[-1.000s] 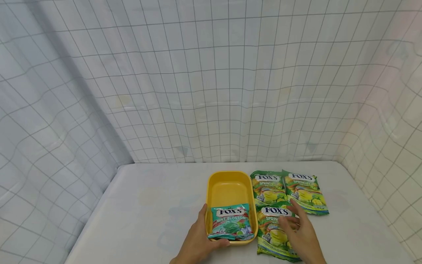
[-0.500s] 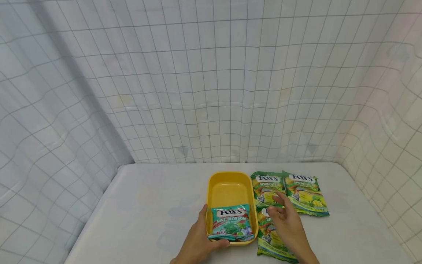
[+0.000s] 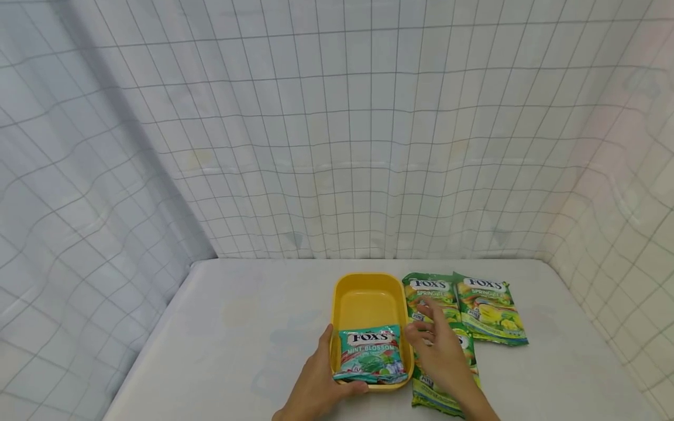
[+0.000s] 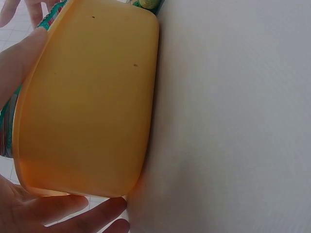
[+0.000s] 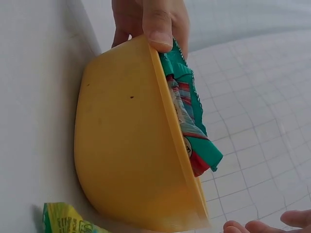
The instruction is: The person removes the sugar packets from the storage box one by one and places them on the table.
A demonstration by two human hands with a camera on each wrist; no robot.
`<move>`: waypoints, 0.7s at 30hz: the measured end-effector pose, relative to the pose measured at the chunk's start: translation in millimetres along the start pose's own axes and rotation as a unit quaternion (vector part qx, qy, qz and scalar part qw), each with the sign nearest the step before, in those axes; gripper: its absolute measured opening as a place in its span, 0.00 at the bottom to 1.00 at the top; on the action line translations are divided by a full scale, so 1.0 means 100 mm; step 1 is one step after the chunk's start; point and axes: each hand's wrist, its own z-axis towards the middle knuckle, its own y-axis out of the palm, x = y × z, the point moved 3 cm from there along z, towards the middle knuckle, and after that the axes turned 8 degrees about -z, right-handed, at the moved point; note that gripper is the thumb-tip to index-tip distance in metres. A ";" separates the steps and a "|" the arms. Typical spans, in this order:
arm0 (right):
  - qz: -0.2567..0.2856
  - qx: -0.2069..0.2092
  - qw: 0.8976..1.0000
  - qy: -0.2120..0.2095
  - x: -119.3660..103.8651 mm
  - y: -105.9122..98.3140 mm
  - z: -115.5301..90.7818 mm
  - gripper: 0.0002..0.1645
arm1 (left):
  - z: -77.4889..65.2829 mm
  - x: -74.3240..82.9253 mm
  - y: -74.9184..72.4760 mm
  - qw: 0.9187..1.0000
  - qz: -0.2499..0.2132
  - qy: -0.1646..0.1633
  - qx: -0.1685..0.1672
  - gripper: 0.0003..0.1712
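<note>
My left hand (image 3: 316,374) grips a yellow plastic tray (image 3: 368,307) at its near left corner, thumb over the near rim and fingers along the left side. Inside the tray's near half lies a teal bag of FOX'S Mint Blossom candy (image 3: 371,355); its edge pokes above the rim in the right wrist view. Loosely bent and holding nothing, my right hand (image 3: 442,354) hovers beside the tray's right rim. Below it, partly hidden, is a green FOX'S Spring Tea candy bag (image 3: 437,400). The left wrist view shows the tray's wall (image 4: 92,102) between thumb and fingers.
Two more green candy bags lie behind the near one: one bag (image 3: 429,284) close to the tray's right side, the other bag (image 3: 491,309) farther right. White grid-patterned cloth walls (image 3: 363,146) enclose the white table (image 3: 237,339) at the back and sides.
My right hand has moved left from above the near green bag toward the tray's right rim. The left hand, tray and bags stay in place.
</note>
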 end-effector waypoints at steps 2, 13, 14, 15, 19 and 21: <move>-0.002 -0.003 1.000 -0.005 0.00 0.02 0.01 0.39 | 0.00 0.00 0.00 1.000 0.001 0.006 0.001 0.80; 0.003 -0.043 0.999 -0.014 -0.03 0.17 0.06 0.47 | 0.00 0.00 -0.01 1.000 0.009 0.008 0.000 0.79; 0.005 -0.048 0.999 -0.015 -0.04 0.19 0.06 0.47 | 0.00 0.01 -0.01 1.000 0.009 0.009 0.000 0.79; 0.007 -0.053 0.998 -0.017 -0.04 0.20 0.06 0.47 | 0.00 0.01 -0.01 1.000 0.010 0.011 0.000 0.79; -0.012 -0.060 0.998 -0.026 -0.06 0.25 0.07 0.49 | 0.00 0.01 -0.02 1.000 0.007 0.012 -0.001 0.79; -0.023 -0.060 0.997 -0.030 -0.07 0.27 0.08 0.51 | 0.00 0.01 -0.02 1.000 0.006 0.012 -0.003 0.79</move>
